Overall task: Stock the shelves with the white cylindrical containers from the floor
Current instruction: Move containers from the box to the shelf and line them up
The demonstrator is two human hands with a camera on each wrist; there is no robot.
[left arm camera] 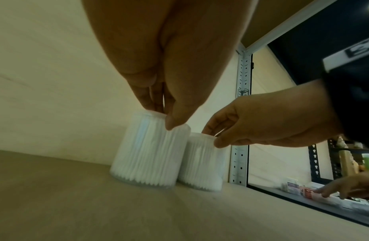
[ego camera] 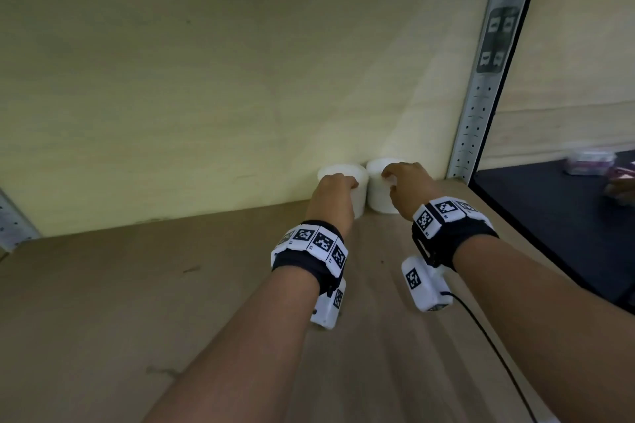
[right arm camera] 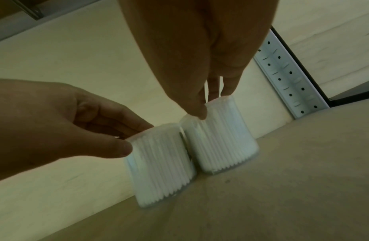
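Two white cylindrical containers stand side by side on the wooden shelf board (ego camera: 171,302), against the back panel near the right corner. My left hand (ego camera: 338,182) reaches from above and pinches the top rim of the left container (ego camera: 359,199), thumb in front and fingers behind. My right hand (ego camera: 395,178) pinches the top of the right container (ego camera: 378,199) the same way. In the left wrist view the left hand (left arm camera: 159,117) holds the left container (left arm camera: 150,154). In the right wrist view the right hand (right arm camera: 208,106) holds the right container (right arm camera: 220,138), whose base sits on the board.
A perforated metal upright (ego camera: 481,96) rises just right of the containers. Beyond it a dark neighbouring shelf (ego camera: 549,209) holds small packaged items (ego camera: 587,161), and another person's hand (left arm camera: 344,185) touches them. The shelf board stretches wide to the left.
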